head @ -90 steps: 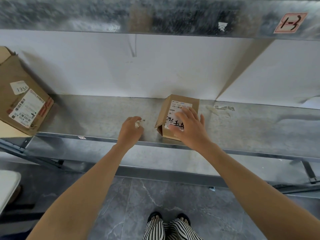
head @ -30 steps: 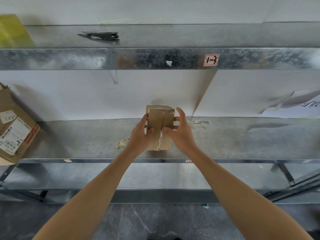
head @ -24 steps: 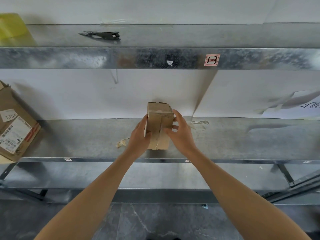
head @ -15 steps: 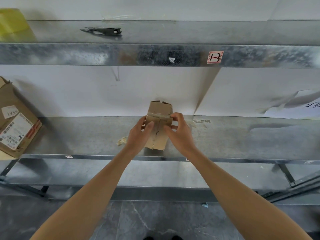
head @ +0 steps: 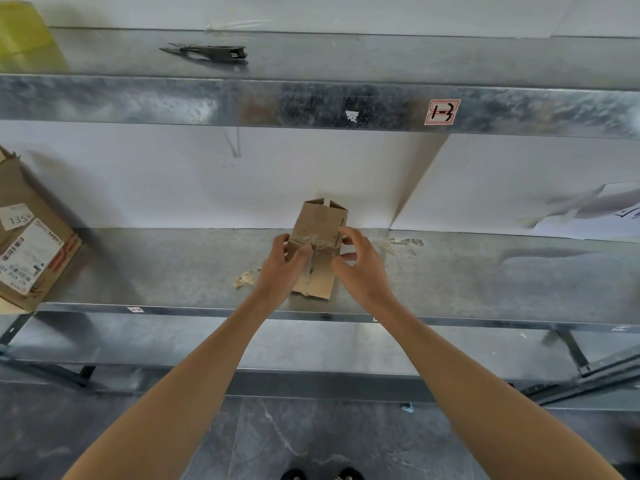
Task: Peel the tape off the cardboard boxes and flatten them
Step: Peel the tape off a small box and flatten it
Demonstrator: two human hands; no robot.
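**Item:** small cardboard box [head: 320, 223], held upright above the middle metal shelf [head: 166, 268], centre of view, far flaps open.

**Fastening:** clear tape [head: 317, 241] crossing the near face, with a second run down the centre seam.

**Left hand** [head: 280, 271]: grips the box's left side, thumb pressed on the near face.

**Right hand** [head: 362, 271]: fingers [head: 348, 233] curled at the box's right edge beside the tape end. Whether they have the tape pinched cannot be told.

**Nearby:** tape scrap [head: 244, 279] on the shelf just left of the hands; larger cardboard box [head: 31, 244], labelled, far left on the same shelf.

**Risks, as judged:**
- Tape tearing short if it is pulled sharply or at a steep angle, leaving a stub to be picked at again.
- The tape lifting the paper face of the board instead of peeling clean.
- The box twisting or slipping out of the left hand's one-sided grip under the pull, since it appears unsupported below.
- The centre seam run being overlooked, so the box resists flattening.
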